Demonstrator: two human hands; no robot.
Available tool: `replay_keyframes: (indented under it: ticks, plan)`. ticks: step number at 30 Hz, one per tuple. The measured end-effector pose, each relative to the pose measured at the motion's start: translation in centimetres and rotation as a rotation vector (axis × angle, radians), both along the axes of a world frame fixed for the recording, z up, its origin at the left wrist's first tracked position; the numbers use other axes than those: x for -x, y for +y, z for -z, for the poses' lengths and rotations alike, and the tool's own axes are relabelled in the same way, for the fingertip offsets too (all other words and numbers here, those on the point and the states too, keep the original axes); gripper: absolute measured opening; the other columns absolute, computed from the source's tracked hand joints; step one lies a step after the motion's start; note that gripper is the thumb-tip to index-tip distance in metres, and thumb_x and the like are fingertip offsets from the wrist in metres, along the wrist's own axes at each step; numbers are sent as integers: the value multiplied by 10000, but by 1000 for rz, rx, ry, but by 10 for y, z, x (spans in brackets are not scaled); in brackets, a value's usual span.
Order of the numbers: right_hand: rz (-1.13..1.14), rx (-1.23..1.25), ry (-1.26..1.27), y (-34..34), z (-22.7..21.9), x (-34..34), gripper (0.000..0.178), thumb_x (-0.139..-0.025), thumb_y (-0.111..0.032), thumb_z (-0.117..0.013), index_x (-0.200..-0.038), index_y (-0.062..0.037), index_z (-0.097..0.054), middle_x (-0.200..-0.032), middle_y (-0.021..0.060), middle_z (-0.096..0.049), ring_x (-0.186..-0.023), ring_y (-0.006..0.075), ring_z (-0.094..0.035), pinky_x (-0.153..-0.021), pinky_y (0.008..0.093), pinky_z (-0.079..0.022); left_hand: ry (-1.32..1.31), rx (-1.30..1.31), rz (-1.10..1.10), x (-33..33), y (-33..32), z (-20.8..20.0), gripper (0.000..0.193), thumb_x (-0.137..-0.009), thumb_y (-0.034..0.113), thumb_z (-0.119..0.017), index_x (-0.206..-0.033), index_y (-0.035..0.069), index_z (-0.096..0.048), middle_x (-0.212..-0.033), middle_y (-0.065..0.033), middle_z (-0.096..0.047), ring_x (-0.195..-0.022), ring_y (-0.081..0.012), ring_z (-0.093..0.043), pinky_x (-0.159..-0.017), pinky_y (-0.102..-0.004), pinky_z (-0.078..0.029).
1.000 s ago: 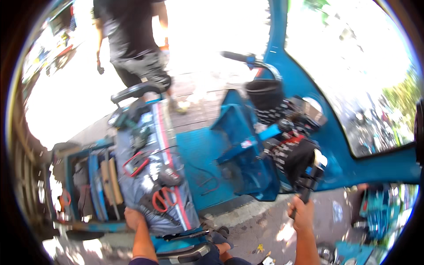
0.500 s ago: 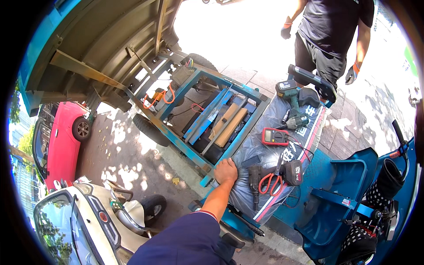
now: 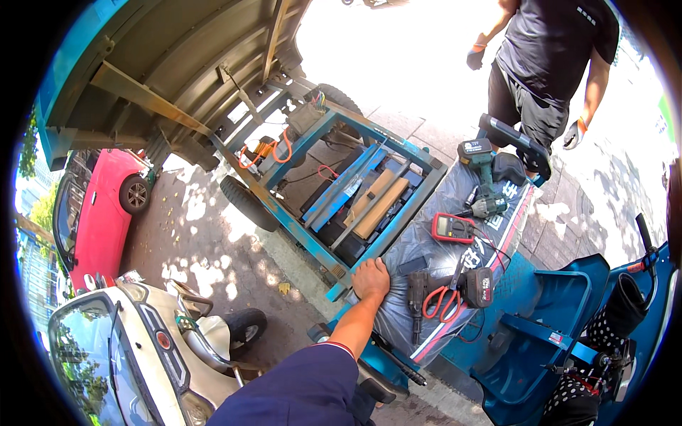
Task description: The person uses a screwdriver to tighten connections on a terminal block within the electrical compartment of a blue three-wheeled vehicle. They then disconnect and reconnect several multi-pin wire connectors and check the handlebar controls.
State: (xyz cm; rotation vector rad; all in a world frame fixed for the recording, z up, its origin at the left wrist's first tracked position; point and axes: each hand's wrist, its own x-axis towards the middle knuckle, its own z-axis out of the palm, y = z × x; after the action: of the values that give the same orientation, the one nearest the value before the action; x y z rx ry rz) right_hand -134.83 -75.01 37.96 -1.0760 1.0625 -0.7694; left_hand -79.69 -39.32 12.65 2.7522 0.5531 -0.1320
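My left hand (image 3: 371, 280) rests on the near left corner of a plastic-covered seat (image 3: 391, 312), its fingers curled down at the edge. Right beside it lies a small dark flat object (image 3: 412, 266). Farther right on the seat are a dark power tool (image 3: 418, 302) with a battery, red-handled scissors (image 3: 440, 304), a red multimeter (image 3: 453, 228) with leads, and a green cordless power tool (image 3: 484, 174). Beyond my hand, an open blue metal frame (image 3: 298, 238) holds a blue bar (image 3: 348, 188), wooden strips (image 3: 380, 209) and dark blocks. My right hand is out of view.
The raised cargo box (image 3: 170, 64) of the three-wheeler tilts over the frame at upper left. A co-worker in dark clothes (image 3: 550, 53) with gloves stands beyond the seat. Handlebars (image 3: 646, 238) are at right; a red car (image 3: 106, 213) and a cream vehicle (image 3: 135, 341) stand left.
The view has shifted slightly, so the seat, frame and tools sit a little farther right and lower. My left hand stays at the same seat corner.
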Motion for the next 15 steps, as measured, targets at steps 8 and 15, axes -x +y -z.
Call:
replay_keyframes:
  ticks: [8, 15]
  plan:
    - [191, -151, 329, 5, -30, -37, 226, -1036, -376, -659, -994, -173, -570, -753, 11, -542, -697, 193, -542, -629, 371, -499, 14, 18, 0, 3, -4, 0, 477, -1091, 438, -360, -1097, 84, -681, -1175, -142, -701, -1159, -349, -630, -1019, -528, -441]
    - [152, -203, 432, -9, -7, -9, 273, -1043, -453, -620, -1011, -186, -572, -812, 14, -558, -699, 209, -555, -629, 368, -502, 41, 14, -8, 3, 16, 1, 471, -1089, 434, -365, -1104, 85, -681, -1180, -146, -698, -1163, -350, -628, -1024, -524, -442]
